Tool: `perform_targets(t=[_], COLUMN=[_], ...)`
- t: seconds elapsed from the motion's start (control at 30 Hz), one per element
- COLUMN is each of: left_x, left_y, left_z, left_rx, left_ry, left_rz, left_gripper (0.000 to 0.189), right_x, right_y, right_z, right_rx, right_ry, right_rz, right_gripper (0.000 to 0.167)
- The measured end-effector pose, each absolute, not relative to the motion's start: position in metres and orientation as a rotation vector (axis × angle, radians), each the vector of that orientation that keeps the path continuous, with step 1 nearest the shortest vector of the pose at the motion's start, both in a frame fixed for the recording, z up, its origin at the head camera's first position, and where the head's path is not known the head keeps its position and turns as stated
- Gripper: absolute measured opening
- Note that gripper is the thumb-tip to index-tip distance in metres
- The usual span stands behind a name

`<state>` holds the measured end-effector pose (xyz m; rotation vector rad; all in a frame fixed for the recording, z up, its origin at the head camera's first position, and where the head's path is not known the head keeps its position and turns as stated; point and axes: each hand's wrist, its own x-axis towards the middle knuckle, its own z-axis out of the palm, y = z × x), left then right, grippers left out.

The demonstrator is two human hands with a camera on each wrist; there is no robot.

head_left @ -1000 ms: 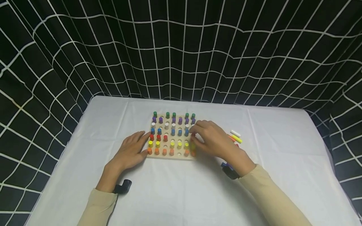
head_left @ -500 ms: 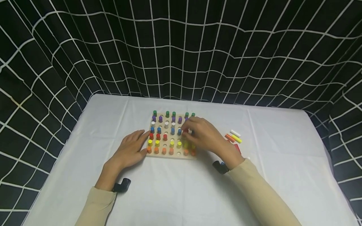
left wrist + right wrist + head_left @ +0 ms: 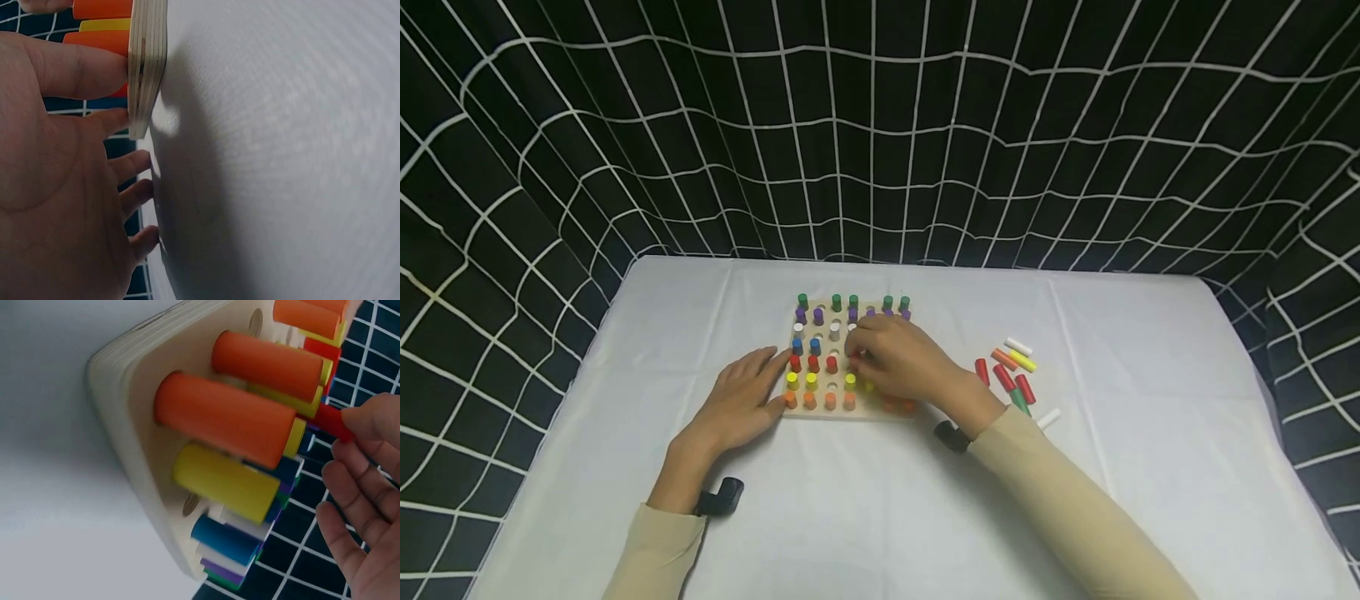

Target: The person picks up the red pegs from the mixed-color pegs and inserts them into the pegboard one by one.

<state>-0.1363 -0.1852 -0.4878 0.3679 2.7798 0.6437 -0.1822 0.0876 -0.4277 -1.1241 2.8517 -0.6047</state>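
Observation:
A wooden pegboard (image 3: 820,417) lies on the table with rows of upright orange, yellow, red, blue, white, purple and green pegs; some holes have no peg. Over the red row, my right hand (image 3: 901,354) pinches a red peg (image 3: 334,422) between thumb and index finger, its other fingers loosely bent. That peg stands among the others in the right wrist view; its lower end is hidden behind yellow and orange pegs. My left hand (image 3: 733,408) rests at the board's left side, thumb (image 3: 87,69) against the edge near the front corner and fingers extended.
Right of the board lie loose pegs: several red ones (image 3: 1003,377), a green one (image 3: 1019,402), an orange one (image 3: 1003,359), a yellow one (image 3: 1022,361) and two white ones (image 3: 1018,346). A white cloth (image 3: 820,517) covers the table. Dark white-gridded curtains (image 3: 880,150) hang around it.
My right hand has moved left across the board, from its right edge to the middle of the red row. More loose pegs show beside the forearm. The left hand keeps its place.

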Motion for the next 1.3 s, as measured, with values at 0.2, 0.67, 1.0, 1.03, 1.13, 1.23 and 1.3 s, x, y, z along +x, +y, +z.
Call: perform_targets(t=[0.2,0.67,1.0,1.03,1.13,1.23,1.3], left_x=[-0.137,-0.137,-0.136,-0.136,-0.136,-0.136,-0.135], left_y=[-0.187,-0.186,-0.186,-0.186,-0.186,-0.186,-0.186], left_z=[-0.487,-0.486,-0.486,-0.486,-0.487,-0.488,-0.488], left_rx=[0.376,0.382,0.380,0.378,0.374,0.373,0.372], left_ry=[2.793,2.794,2.795,2.796,2.798,2.796,2.796], left_rz=[0.639,0.631,0.640,0.640,0.642,0.648,0.651], left_gripper=[0.074,0.074,0.073,0.073,0.073,0.073,0.073], right_x=[-0.184,-0.185,-0.184,-0.183,-0.181,-0.178,-0.175], right_y=[0.080,0.080,0.081,0.081,0.083,0.087,0.090], right_z=[-0.427,-0.435,-0.438,-0.439,-0.438,-0.437,-0.435], right_rx=[-1.162,-1.199,-1.171,-1.170,-1.165,-1.122,-1.075], right_ry=[2.841,2.862,2.890,2.894,2.914,2.930,2.930], right_rz=[-0.610,-0.577,-0.526,-0.520,-0.513,-0.511,-0.516], right_gripper=[0.009,0.009,0.008,0.008,0.009,0.011,0.015])
